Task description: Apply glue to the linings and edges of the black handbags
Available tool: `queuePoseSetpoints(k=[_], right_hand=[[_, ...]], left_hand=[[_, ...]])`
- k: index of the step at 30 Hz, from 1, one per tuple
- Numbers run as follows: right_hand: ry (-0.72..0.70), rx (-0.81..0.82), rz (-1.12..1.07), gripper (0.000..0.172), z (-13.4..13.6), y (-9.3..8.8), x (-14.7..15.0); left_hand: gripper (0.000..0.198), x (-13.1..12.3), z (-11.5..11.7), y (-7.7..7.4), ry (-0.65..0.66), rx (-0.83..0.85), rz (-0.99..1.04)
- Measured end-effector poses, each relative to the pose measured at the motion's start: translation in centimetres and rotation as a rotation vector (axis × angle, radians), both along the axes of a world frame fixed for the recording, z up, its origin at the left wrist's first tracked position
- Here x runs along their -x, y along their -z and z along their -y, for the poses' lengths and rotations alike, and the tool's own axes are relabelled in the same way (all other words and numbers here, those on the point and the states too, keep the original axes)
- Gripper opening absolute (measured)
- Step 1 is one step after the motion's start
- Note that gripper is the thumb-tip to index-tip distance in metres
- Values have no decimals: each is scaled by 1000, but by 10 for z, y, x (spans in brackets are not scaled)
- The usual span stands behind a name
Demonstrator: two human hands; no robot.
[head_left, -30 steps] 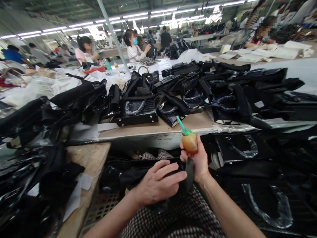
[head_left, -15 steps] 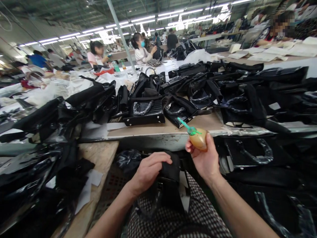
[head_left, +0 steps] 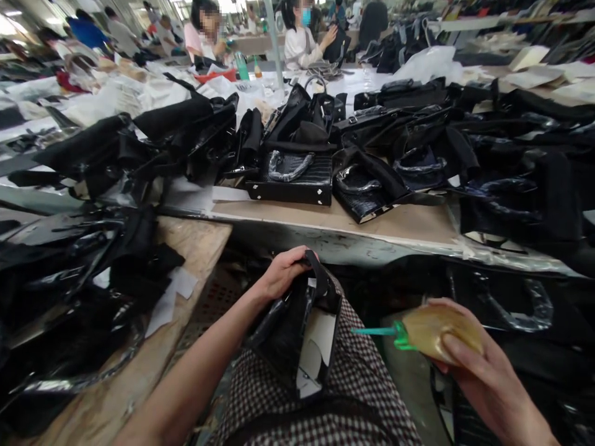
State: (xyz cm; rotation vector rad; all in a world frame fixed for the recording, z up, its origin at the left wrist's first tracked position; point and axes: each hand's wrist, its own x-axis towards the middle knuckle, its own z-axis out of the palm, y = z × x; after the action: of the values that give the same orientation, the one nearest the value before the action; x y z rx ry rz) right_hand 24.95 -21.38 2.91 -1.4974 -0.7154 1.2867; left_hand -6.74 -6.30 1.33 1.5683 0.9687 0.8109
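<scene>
A black handbag rests tilted on my lap, over a checked apron. My left hand is closed on its upper edge, and a pale inner panel shows at the side facing right. In my right hand, closed around it, is a squeeze bottle of yellowish-brown liquid. Its thin green nozzle points left, toward the bag but apart from it. The fingers of my left hand are partly hidden behind the bag's edge.
Ahead, a long worktable carries several black handbags with plastic-wrapped handles. A wooden board with more black bags lies at left. Further bags are stacked at right. Across the table sits a person wearing a mask.
The bottle has moved right and down, its nozzle turning from up-left to level. My left hand has shifted its hold, and the bag has turned to expose its pale inside. The view has tipped downward.
</scene>
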Motion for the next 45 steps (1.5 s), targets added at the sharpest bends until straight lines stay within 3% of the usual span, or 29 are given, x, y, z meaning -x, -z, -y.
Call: queuePoseSetpoints(k=[5, 11, 25, 34, 45], right_hand=[[-29, -106, 314, 53, -5, 13, -6], [-52, -214, 482, 46, -16, 6, 8], [-39, -283, 539, 52, -23, 19, 10], [-125, -280, 595, 49, -22, 21, 0], [-252, -202, 478, 46, -2, 22, -1]], left_hand=[[10, -2, -5, 7, 9, 55, 35], [13, -1, -4, 10, 14, 92, 62], [14, -3, -2, 9, 23, 118, 65], [12, -7, 0, 10, 40, 111, 71], [10, -11, -1, 11, 58, 100, 86]])
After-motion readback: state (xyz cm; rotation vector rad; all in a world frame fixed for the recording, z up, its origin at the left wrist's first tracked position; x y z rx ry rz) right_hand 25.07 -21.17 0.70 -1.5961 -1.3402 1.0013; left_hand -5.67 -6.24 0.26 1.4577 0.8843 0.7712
